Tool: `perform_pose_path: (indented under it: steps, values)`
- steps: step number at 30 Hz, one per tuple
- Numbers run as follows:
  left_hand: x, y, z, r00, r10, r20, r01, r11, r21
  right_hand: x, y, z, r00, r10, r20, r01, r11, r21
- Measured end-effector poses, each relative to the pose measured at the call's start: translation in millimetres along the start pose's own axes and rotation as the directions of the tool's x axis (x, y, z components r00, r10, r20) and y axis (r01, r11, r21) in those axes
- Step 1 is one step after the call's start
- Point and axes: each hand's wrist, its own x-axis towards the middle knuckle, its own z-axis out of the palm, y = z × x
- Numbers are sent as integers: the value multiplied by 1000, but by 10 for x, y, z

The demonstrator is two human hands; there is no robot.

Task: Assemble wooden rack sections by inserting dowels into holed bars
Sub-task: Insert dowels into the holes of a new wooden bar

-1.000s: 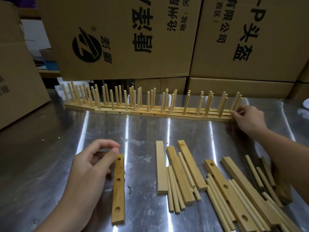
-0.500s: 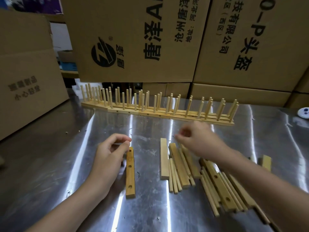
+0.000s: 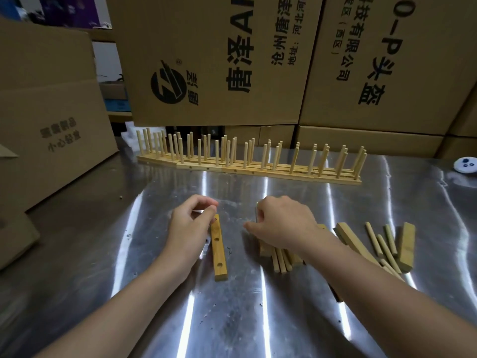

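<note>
Item 1: my left hand, centre of the frame, a little left. Fingers curled, thumb and forefinger tips together at the far end of the holed bar. I cannot tell whether they pinch that end or only touch it.

Item 2: the holed bar itself. It lies flat on the steel table, running lengthwise away from me just right of my left hand. Three holes show along its top face, and no dowel stands in any of them.

Item 3: my right hand, centre of the frame, a little right. It is knuckles up with the fingers bent down over the near-left end of the loose stock. The back of the hand hides whatever the fingers have, so I cannot tell if they grasp anything.

Item 4: loose stock, right of centre.
- A bundle of dowels shows from under my right wrist.
- A plain bar lies at an angle to its right.
- More separate dowels lie beyond that.
- A short bar is furthest right.

Item 5: finished rack sections, set end to end in a row across the upper middle of the frame, their dowels upright.

Item 6: printed cardboard boxes stacked along the top, and one more carton at the left edge.

Item 7: a small white round object at the right edge.
</note>
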Motion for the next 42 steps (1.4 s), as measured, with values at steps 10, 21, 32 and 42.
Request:
perform_pose_path:
  steps: [10, 21, 32, 42]
  values:
    - [-32, 43, -3, 1000, -17, 8, 17, 1000, 7, 24, -53, -8, 998, 61, -27, -61, 998, -2]
    - [-103, 164, 22, 988, -1, 154, 16, 995, -101, -169, -219, -326, 976, -13, 217, -215, 85, 973]
    - [-132, 246, -72, 977, -40, 210, 93, 964, -249, -451, 224, -232, 968, 182, -173, 6, 673, 740]
    - [-91, 168, -106, 953, -90, 290, 201, 904, -378, -621, 337, -41, 987, -33, -158, 94, 915, 392]
